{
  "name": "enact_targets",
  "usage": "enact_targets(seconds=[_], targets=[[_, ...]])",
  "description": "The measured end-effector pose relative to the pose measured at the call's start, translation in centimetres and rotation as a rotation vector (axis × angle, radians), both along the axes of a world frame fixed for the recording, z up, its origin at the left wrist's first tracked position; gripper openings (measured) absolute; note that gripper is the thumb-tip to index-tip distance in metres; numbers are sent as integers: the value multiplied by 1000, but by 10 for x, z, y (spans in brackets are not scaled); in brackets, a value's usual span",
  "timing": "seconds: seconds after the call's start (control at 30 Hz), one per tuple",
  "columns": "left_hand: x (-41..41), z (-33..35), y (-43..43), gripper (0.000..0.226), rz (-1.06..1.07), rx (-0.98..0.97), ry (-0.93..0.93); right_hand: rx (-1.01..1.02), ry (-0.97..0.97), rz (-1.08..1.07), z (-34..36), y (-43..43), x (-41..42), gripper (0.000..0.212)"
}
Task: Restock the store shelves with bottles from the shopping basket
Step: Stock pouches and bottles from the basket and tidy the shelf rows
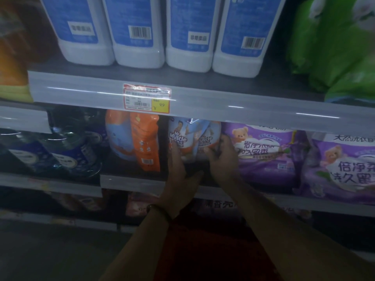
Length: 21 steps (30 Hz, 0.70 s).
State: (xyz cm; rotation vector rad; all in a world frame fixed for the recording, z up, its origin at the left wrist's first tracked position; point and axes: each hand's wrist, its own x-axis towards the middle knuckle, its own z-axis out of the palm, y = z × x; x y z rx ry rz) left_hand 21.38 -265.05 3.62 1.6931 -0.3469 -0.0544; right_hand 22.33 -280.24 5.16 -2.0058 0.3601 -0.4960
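At frame centre, the left hand (178,169) and right hand (221,157) are pressing spread fingers against two glossy blue-and-orange Mr Muscle bottles (192,138) standing on the dim middle shelf (132,181). The shrink-film labels are probably slick and the plastic stiff, so gripping low around the body is looking safest.

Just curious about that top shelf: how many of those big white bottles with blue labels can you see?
4, side by side on the top shelf: far left, second, third, far right. Their tops are cut off, and more may stand hidden behind them.
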Motion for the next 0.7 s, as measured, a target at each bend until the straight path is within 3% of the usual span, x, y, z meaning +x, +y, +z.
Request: enact_targets(seconds=[0.13,0.33,0.4,0.53,0.7], targets=[[4,1,0,112,-39,-82,43,-133,-44,-114,-3,20,-17,55],[-6,6,6,90,39,-43,95,-211,-111,-50,-20,36,-42,34],[-7,11,7,76,-40,-149,99,-214,-154,19,-27,39,-47,30],[-16,32,9,71,-93,-245,172,-154,-157,70,-28,46,-48,32],[-13,30,42,25,56,-53,155,-28,-160,125,-8,68,-51,15]])
